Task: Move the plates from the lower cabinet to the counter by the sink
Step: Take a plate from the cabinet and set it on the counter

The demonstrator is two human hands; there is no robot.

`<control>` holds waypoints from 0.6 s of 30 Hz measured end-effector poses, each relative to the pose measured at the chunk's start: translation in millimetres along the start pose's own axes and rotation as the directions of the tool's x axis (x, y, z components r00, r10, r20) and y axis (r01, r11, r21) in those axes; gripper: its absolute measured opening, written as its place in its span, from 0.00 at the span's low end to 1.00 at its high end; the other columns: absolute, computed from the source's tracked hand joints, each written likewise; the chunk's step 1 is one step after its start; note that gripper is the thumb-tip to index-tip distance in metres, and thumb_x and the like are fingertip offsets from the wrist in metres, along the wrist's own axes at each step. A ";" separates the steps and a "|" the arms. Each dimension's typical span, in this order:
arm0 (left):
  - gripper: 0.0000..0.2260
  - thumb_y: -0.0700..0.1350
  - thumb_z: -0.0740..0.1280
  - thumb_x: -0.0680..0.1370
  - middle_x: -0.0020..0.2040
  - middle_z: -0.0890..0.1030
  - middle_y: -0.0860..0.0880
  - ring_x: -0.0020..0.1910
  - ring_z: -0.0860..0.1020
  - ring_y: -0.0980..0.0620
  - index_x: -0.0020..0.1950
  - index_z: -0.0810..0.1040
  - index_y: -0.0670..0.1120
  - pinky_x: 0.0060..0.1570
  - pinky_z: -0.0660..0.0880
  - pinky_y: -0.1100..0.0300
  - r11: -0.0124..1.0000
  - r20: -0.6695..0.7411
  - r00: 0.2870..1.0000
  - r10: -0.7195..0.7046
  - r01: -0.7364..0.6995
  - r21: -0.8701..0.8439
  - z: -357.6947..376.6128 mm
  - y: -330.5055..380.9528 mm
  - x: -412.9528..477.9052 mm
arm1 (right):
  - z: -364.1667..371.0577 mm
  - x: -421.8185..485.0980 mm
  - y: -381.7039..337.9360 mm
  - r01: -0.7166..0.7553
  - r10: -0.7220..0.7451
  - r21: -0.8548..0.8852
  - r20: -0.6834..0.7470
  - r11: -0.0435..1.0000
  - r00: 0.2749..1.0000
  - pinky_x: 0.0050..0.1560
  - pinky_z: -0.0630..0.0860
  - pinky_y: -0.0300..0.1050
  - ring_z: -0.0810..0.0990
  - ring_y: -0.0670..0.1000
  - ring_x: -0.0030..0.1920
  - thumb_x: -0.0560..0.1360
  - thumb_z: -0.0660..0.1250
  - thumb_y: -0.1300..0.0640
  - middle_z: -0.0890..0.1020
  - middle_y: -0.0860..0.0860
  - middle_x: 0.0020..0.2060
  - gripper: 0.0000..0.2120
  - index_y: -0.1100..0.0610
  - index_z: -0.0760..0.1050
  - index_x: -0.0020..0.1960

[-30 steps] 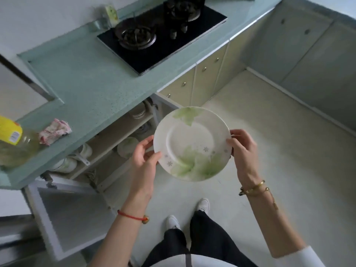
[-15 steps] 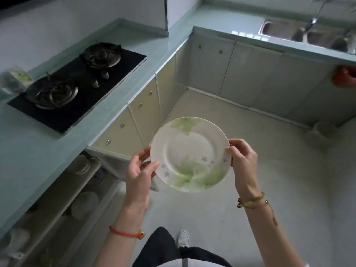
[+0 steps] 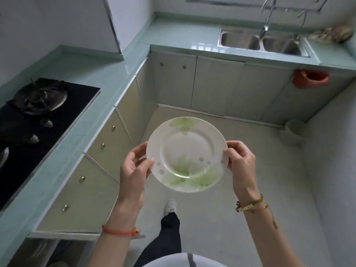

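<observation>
One plate [image 3: 187, 155], two gripping hands

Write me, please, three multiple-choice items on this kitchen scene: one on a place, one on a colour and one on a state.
1. Where is the sink?
A. On the floor
B. In the far counter
C. In an open drawer

2. What colour are the leaves on the plate?
A. Green
B. Blue
C. Red

3. How is the plate held?
A. By one hand alone
B. It rests on the far counter
C. By both hands at opposite sides of the rim

Answers:
1 B: its steel basins are set into the far counter.
2 A: pale green leaves mark the plate.
3 C: the left hand and right hand each grip one side, in the air.
</observation>
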State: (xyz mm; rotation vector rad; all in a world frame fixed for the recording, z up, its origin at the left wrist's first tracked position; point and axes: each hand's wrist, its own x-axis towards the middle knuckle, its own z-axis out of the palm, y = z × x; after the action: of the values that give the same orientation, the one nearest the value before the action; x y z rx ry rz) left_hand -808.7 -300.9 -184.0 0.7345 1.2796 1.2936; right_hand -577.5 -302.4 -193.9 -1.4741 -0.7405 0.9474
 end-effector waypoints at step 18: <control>0.19 0.29 0.64 0.76 0.57 0.83 0.48 0.57 0.81 0.51 0.60 0.78 0.49 0.54 0.78 0.56 0.997 0.127 0.992 0.002 -0.012 0.079 130.7 78.1 307.7 | 108.4 293.6 -52.6 0.011 -0.004 0.056 -0.111 0.998 0.994 0.36 0.72 0.47 0.75 0.51 0.36 0.69 0.64 0.57 0.79 0.52 0.35 0.06 0.56 0.79 0.42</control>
State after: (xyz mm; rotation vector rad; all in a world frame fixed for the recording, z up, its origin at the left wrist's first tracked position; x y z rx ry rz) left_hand -764.4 38.8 -162.5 0.8649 1.2319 1.1872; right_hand -530.9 11.4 -183.6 -1.4611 -0.6330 0.8663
